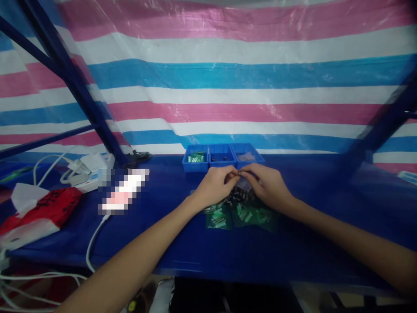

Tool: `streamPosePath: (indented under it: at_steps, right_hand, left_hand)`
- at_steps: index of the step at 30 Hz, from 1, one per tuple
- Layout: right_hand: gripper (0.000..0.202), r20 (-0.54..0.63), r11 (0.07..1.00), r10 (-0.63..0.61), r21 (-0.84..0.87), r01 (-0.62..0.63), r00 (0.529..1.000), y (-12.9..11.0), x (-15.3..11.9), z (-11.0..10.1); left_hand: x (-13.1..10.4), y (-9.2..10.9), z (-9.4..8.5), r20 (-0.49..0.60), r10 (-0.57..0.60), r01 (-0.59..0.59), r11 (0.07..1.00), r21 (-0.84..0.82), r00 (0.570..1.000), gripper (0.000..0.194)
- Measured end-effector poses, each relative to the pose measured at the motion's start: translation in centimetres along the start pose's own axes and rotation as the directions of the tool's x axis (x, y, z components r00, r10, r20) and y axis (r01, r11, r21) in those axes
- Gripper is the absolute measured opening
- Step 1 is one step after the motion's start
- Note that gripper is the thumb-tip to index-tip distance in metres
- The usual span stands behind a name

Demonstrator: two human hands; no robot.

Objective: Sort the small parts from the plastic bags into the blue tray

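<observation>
My left hand (215, 186) and my right hand (266, 184) meet over the middle of a blue table (169, 243), fingertips pinched together on one small dark part (239, 173) held between them. Under the hands lies a clear bag of dark parts (241, 191). Small bags of green parts (241, 216) lie just in front of my wrists. Behind the hands stand three joined blue bins (223, 157); the left bin holds green parts, the others a few small pieces.
A red and white plastic bag (39, 213) lies at the left edge. White cables and a power strip (83, 171) sit behind it, beside a blurred white object (124, 191). Dark blue frame bars (81, 91) slant up at left and right. A striped tarp (228, 74) hangs behind.
</observation>
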State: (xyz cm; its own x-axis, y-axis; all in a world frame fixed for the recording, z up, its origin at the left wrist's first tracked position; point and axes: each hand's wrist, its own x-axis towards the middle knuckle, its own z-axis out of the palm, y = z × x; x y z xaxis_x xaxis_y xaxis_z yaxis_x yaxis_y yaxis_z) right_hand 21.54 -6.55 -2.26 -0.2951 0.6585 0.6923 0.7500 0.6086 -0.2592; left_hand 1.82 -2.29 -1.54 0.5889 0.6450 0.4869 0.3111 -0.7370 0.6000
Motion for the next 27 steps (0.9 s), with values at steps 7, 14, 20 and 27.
streamPosePath:
  at_steps: [7, 14, 20, 27]
  right_hand:
    - [0.027, 0.066, 0.997, 0.062, 0.043, -0.065, 0.996, -0.24, 0.23, -0.11]
    - [0.024, 0.182, 0.984, 0.071, 0.149, -0.098, 0.981, 0.37, 0.29, 0.13]
    - [0.025, 0.152, 0.999, -0.018, 0.053, 0.01, 0.988, 0.21, 0.25, -0.02]
    - [0.012, 0.016, 1.0, 0.008, -0.013, -0.007, 1.0, -0.25, 0.16, -0.14]
  left_hand:
    - [-0.16, -0.2, 0.11, -0.032, 0.093, -0.088, 0.987, 0.134, 0.995, 0.017]
    - [-0.07, -0.24, 0.05, -0.069, 0.164, -0.153, 0.977, 0.151, 0.984, 0.009]
    - [-0.15, -0.16, 0.03, -0.076, 0.205, -0.187, 0.962, 0.199, 0.976, 0.014]
    - [-0.18, -0.12, 0.01, -0.06, 0.181, -0.157, 0.945, 0.288, 0.982, 0.023]
